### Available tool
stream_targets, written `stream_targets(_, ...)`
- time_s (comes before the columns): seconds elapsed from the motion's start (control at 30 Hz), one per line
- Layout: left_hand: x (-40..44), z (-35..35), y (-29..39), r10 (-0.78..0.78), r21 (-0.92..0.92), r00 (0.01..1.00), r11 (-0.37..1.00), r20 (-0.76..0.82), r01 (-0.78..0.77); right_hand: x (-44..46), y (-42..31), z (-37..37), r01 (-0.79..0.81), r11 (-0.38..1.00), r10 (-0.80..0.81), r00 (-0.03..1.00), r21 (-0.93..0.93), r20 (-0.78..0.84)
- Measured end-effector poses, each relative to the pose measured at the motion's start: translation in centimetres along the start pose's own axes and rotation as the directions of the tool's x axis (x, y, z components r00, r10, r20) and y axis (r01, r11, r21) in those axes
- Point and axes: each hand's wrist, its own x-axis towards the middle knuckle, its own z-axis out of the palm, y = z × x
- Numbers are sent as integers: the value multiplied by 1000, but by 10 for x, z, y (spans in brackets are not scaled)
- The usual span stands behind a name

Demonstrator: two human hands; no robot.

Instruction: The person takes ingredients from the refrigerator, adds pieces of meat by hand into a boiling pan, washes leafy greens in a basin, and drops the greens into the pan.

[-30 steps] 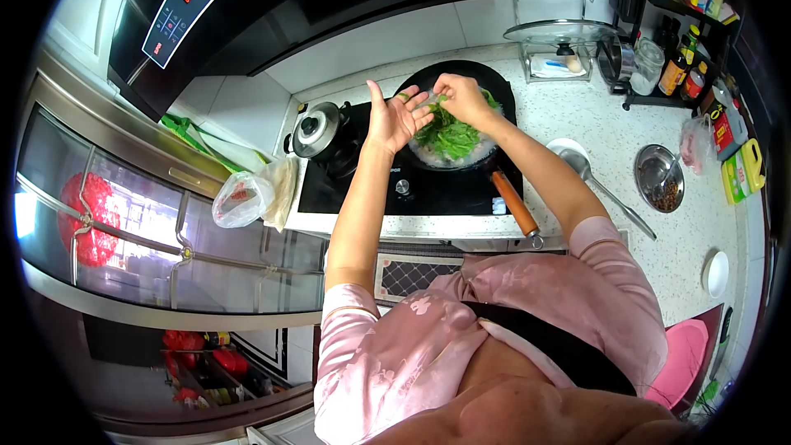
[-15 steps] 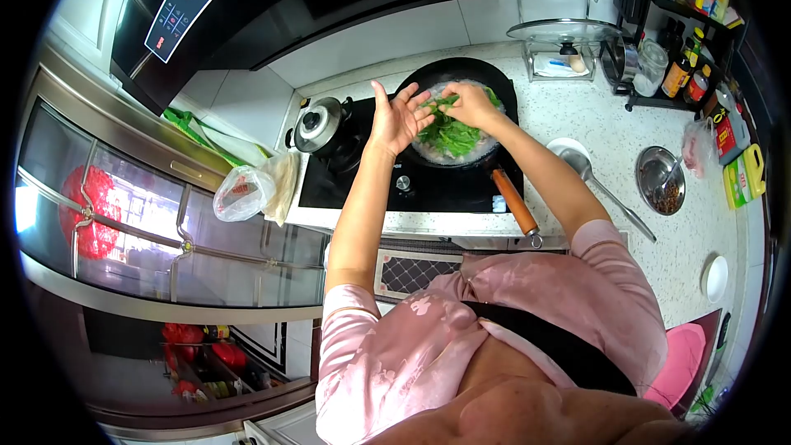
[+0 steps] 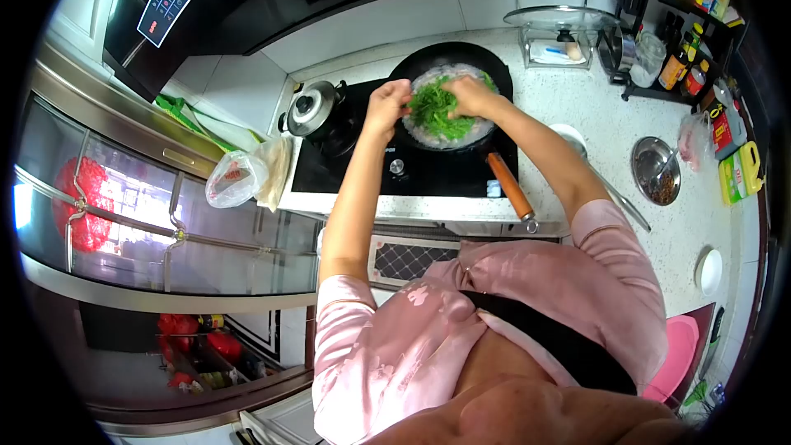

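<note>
Over the left rim of a black wok (image 3: 451, 53) my left hand (image 3: 387, 110) is closed, its fingers curled in; what they hold, if anything, I cannot make out. My right hand (image 3: 475, 99) is low over the leafy greens (image 3: 441, 111), with its thumb and fingers apart and slightly blurred. The fingertips reach the greens, but contact is hard to judge. Pale, bubbling liquid (image 3: 430, 137) surrounds the greens in the wok. The wok's orange-brown wooden handle (image 3: 511, 187) points toward my body, below my right forearm.
A lidded pot (image 3: 311, 107) stands left of the wok on the black stove (image 3: 362, 173). Plastic bags (image 3: 237, 180) hang at the counter's left edge. At right are a ladle (image 3: 618, 194), a metal bowl (image 3: 657, 170), a white bowl (image 3: 710, 272) and a bottle rack (image 3: 651, 95).
My left hand has gone from open, palm up, to closed. My right hand has shifted lower over the greens, and its fingers have parted from a pinch. The view has shifted slightly.
</note>
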Motion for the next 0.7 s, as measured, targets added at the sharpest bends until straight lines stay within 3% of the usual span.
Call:
stream_targets(0.03,2,2,-2,18,88,1000,996,16,-19,-2,-2,-2,68,994,-42,965,91,-260)
stream_targets(0.1,0,11,-10,69,204,996,976,60,-80,-6,-15,-19,25,986,34,940,168,-341)
stream_targets(0.13,-3,18,-9,102,200,992,973,80,-116,-7,-20,-25,107,981,-33,916,162,-401)
stream_targets(0.23,-2,36,-15,218,143,954,957,207,-250,-6,-33,-31,107,979,-22,904,175,-427)
stream_targets(0.37,4,45,-14,194,127,977,971,84,-204,-14,-34,-37,120,957,8,900,266,-435)
stream_targets(0.43,8,45,-14,128,82,992,989,-8,-127,-16,-30,-40,149,889,16,935,433,-355)
stream_targets(0.5,12,42,-17,71,87,994,994,-81,-64,-17,-24,-46,29,653,171,968,756,-184)
stream_targets(0.57,12,48,-21,71,-32,996,997,-53,-72,-22,-20,-61,-57,153,272,962,987,13)
stream_targets(0.63,10,57,-18,56,-237,998,970,18,-50,-23,-9,-59,-55,77,246,969,995,34)
stream_targets(0.7,9,69,-13,106,-302,994,949,35,-91,-22,-3,-54,-101,-101,174,978,990,117)
